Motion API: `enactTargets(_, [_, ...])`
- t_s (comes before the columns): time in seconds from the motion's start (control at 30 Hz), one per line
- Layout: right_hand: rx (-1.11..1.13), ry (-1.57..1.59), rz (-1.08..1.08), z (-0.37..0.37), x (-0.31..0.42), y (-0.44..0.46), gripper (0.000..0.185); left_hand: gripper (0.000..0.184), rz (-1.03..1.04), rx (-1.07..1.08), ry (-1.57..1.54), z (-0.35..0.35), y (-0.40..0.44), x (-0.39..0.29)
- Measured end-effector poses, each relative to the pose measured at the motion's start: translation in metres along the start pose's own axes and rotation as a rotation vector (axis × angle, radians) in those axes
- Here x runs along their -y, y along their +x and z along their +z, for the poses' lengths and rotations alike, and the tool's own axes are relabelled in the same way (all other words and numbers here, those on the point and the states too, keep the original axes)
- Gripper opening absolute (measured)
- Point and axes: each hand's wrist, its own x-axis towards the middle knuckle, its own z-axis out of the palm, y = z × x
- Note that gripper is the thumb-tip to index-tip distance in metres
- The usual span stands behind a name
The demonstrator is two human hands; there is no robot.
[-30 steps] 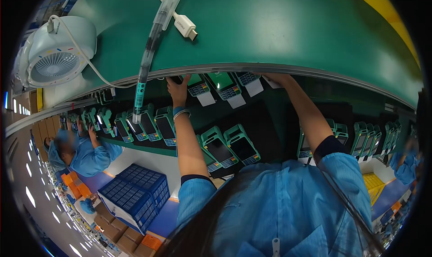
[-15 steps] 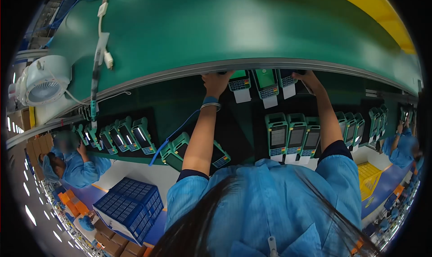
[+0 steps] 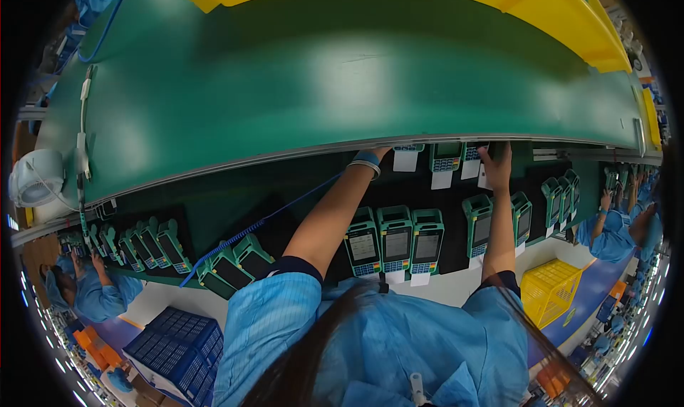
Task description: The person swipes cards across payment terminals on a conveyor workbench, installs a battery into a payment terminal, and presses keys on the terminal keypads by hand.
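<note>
Card readers (image 3: 446,160) in row at green shelf (image 3: 356,100) edge, between hands. Right hand (image 3: 498,167) by end reader, thumb apart from fingers; left hand (image 3: 382,152) half under edge (fingers hidden, cannot tell). Probably light, stiff, screens fragile: grip sides.

Green-framed keypad terminals (image 3: 447,163) with white slips (image 3: 442,180) lie face-up in a row, partly hidden under the shelf (image 3: 356,86).

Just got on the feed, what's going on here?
A person is reaching under the edge of a green shelf, at a row of keypad terminals with white slips. The right hand is beside one terminal; the left hand is mostly hidden. More terminals sit nearer the body.
</note>
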Motion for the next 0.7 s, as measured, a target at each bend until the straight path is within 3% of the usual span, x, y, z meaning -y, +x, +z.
enactTargets(0.03, [-0.113, -0.267, -0.029, 0.0, 0.044, -0.022, 0.101, 0.054, 0.047, 0.012, 0.151, -0.004, -0.003, 0.002])
enactTargets(0.07, [-0.172, -0.332, -0.21, 0.006, 0.055, -0.035, 0.114, 0.054, 0.038, 0.018, 0.157, -0.012, -0.013, -0.005])
enactTargets(0.13, [-0.071, -0.437, -0.134, 0.019, 0.089, -0.06, 0.122, 0.06, -0.025, 0.021, -0.092, -0.045, -0.039, -0.041])
enactTargets(0.17, [-0.08, -0.463, -0.109, 0.029, 0.089, -0.067, 0.125, 0.065, -0.08, -0.04, -0.009, -0.073, -0.07, -0.072])
enactTargets(0.23, [-0.11, -0.481, -0.046, 0.031, 0.099, -0.07, 0.125, 0.056, 0.234, -0.5, -0.147, -0.097, -0.124, -0.071])
enactTargets(0.27, [-0.14, -0.505, 0.018, 0.035, 0.103, -0.071, 0.126, 0.049, 0.213, -0.552, -0.109, -0.122, -0.161, -0.067])
enactTargets(0.3, [-0.27, -0.528, -0.137, 0.04, 0.088, -0.07, 0.123, 0.041, 0.186, -0.606, -0.065, -0.151, -0.204, -0.059])
enactTargets(0.37, [-0.339, -0.538, -0.112, 0.048, 0.086, -0.064, 0.12, 0.029, -0.04, -0.852, -0.204, -0.207, -0.29, -0.043])
enactTargets(0.4, [-0.335, -0.531, -0.11, 0.052, 0.091, -0.058, 0.118, 0.02, -0.159, -1.037, -0.095, -0.232, -0.328, -0.026])
enactTargets(0.5, [-0.338, -0.553, -0.194, 0.055, 0.104, -0.046, 0.112, 0.017, -0.364, -1.47, -0.006, -0.278, -0.463, 0.087])
enactTargets(0.57, [-0.33, -0.541, -0.222, 0.057, 0.113, -0.058, 0.104, 0.022, -0.708, -1.401, 0.044, -0.271, -0.546, 0.176])
enactTargets(0.63, [-0.264, -0.531, -0.159, 0.06, 0.116, -0.077, 0.095, 0.032, -0.978, -1.092, 0.027, -0.244, -0.578, 0.23])
enactTargets(0.7, [-0.255, -0.455, -0.269, 0.074, 0.156, -0.106, 0.07, 0.05, -0.953, -0.965, -0.345, -0.216, -0.566, 0.232])
